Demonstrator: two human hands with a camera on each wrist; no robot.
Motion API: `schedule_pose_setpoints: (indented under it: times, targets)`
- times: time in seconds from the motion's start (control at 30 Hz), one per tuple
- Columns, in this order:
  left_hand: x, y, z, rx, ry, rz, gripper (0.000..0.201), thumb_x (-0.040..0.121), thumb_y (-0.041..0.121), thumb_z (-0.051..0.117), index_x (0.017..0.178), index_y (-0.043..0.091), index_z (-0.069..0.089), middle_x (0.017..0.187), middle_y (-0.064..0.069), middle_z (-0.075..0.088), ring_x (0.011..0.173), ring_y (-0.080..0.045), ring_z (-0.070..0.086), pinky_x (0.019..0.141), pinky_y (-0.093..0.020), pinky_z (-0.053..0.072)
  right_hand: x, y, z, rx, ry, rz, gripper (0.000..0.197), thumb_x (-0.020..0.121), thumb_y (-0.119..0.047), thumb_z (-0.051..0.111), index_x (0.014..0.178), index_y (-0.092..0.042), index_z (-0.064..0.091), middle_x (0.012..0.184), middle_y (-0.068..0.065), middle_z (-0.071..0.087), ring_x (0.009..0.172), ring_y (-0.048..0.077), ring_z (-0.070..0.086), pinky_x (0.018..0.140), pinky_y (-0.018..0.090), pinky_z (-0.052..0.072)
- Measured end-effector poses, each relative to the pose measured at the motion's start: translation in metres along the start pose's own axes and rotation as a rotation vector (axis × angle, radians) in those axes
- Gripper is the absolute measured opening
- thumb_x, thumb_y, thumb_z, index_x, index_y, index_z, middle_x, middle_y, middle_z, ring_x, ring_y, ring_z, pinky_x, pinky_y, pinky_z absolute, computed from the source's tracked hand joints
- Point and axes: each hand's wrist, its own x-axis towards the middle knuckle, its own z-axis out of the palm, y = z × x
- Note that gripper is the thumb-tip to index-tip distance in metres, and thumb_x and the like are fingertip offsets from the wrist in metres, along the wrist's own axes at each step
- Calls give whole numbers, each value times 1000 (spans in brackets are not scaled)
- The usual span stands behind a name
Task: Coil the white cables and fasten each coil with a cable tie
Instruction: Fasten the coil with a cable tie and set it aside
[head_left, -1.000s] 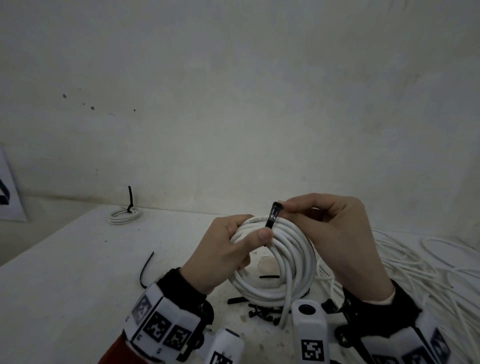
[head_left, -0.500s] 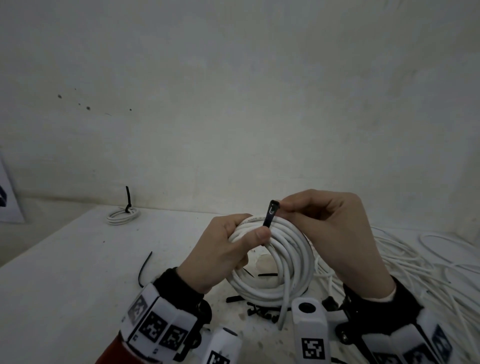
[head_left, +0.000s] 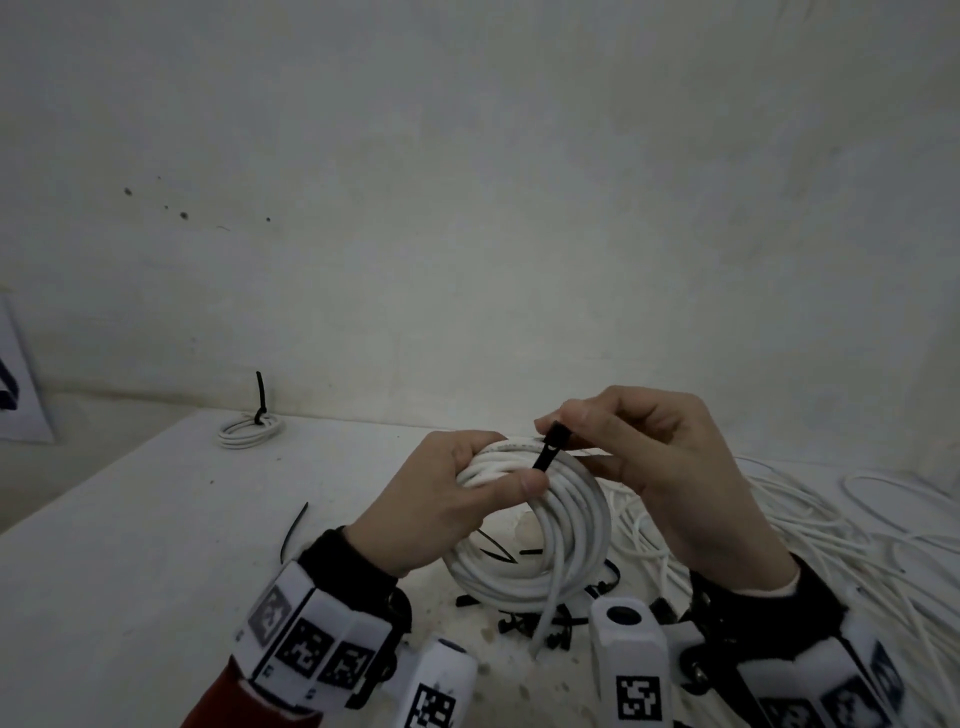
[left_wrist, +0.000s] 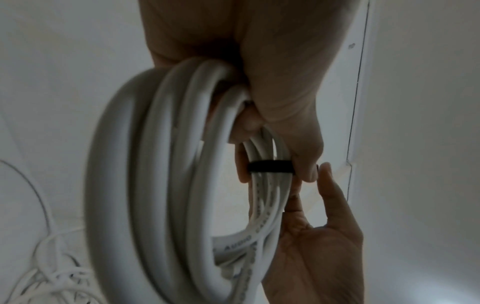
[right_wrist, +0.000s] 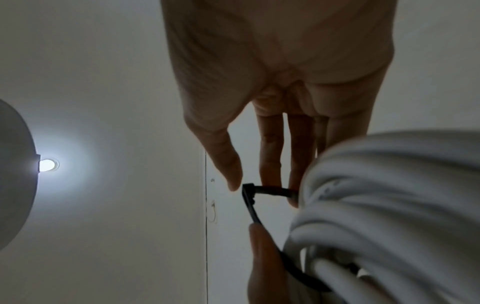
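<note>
A white cable coil (head_left: 561, 525) is held upright above the table between both hands. My left hand (head_left: 452, 504) grips the coil's upper left side, thumb pressed on the strands (left_wrist: 259, 131). A black cable tie (head_left: 549, 451) wraps around the top of the coil (left_wrist: 270, 166). My right hand (head_left: 639, 447) pinches the tie's head end (right_wrist: 249, 189) between thumb and fingers at the coil's top. The coil (right_wrist: 376, 205) fills the right side of the right wrist view.
A finished small coil with a black tie (head_left: 252, 428) lies at the table's far left. Loose white cable (head_left: 831, 530) sprawls over the right side. Several spare black ties (head_left: 530, 621) lie under the coil, one more (head_left: 293, 530) to the left. A wall stands close behind.
Both hands and the coil have stayed almost in place. The right hand's fingers shifted slightly on the tie's end, and the tie now leans down toward the left thumb.
</note>
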Motion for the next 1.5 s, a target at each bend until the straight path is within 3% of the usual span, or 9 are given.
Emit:
schedule_pose_setpoints:
  times: [0.2, 0.37, 0.53, 0.77, 1.03, 1.13, 1.23, 1.37, 1.5]
  targets:
    - [0, 1, -7, 101, 51, 3, 50, 67, 49, 68, 82, 2, 66, 52, 13, 54, 44, 2, 43, 46, -10, 32, 2, 2, 4, 35, 38, 22, 25, 68, -26, 72, 66, -2, 72, 80, 20, 72, 75, 29, 70, 65, 30, 56]
    - [-1, 5, -8, 31, 39, -51, 19, 75, 27, 76, 74, 12, 66, 56, 7, 61, 43, 3, 48, 44, -7, 33, 2, 3, 8, 61, 54, 42, 31, 71, -21, 68, 73, 10, 69, 80, 21, 71, 74, 30, 70, 66, 28, 55]
    - [-2, 5, -12, 0, 31, -36, 29, 74, 32, 80, 76, 6, 67, 58, 5, 63, 42, 1, 46, 43, -9, 33, 3, 7, 11, 118, 78, 110, 33, 71, -18, 67, 75, 15, 65, 82, 24, 70, 75, 29, 69, 65, 26, 55]
    - [-1, 2, -15, 159, 32, 44, 31, 70, 44, 72, 75, 13, 70, 74, -2, 70, 68, -10, 64, 63, -24, 47, 5, 7, 9, 290, 21, 244, 16, 61, -22, 72, 60, -7, 68, 83, 18, 70, 81, 25, 67, 72, 28, 56]
    - [-4, 8, -15, 257, 15, 83, 34, 65, 47, 74, 81, 17, 69, 75, -2, 69, 68, -21, 64, 62, -34, 48, 7, 14, 8, 443, 57, 311, 60, 64, 1, 67, 120, -14, 51, 74, 7, 64, 75, 24, 64, 68, 29, 57]
    - [-6, 11, -13, 338, 25, 136, 31, 66, 48, 75, 83, 23, 68, 75, 5, 70, 67, -11, 65, 61, -26, 50, 9, 14, 6, 502, 55, 317, 59, 61, 6, 65, 117, -11, 53, 74, 7, 56, 69, 21, 66, 67, 27, 57]
    - [-5, 9, -13, 512, 103, 241, 33, 67, 49, 76, 87, 23, 68, 75, 10, 69, 69, -5, 64, 61, -15, 46, 9, 12, 4, 273, 119, 224, 48, 58, -15, 77, 102, -7, 59, 84, 10, 59, 71, 21, 68, 67, 27, 56]
    - [-3, 4, -14, 818, 195, 338, 38, 73, 58, 61, 89, 24, 65, 77, 13, 66, 68, -1, 58, 59, -25, 46, 5, 5, 2, -184, 122, 261, 42, 63, -46, 70, 67, -5, 63, 64, 9, 57, 55, 18, 54, 54, 28, 47]
    - [-1, -3, -14, 991, 211, 425, 34, 75, 57, 59, 90, 27, 65, 77, 14, 64, 68, -2, 56, 55, -27, 46, 2, 5, 8, -184, -27, 392, 34, 80, -34, 64, 67, -4, 71, 56, 8, 57, 47, 14, 50, 46, 22, 45]
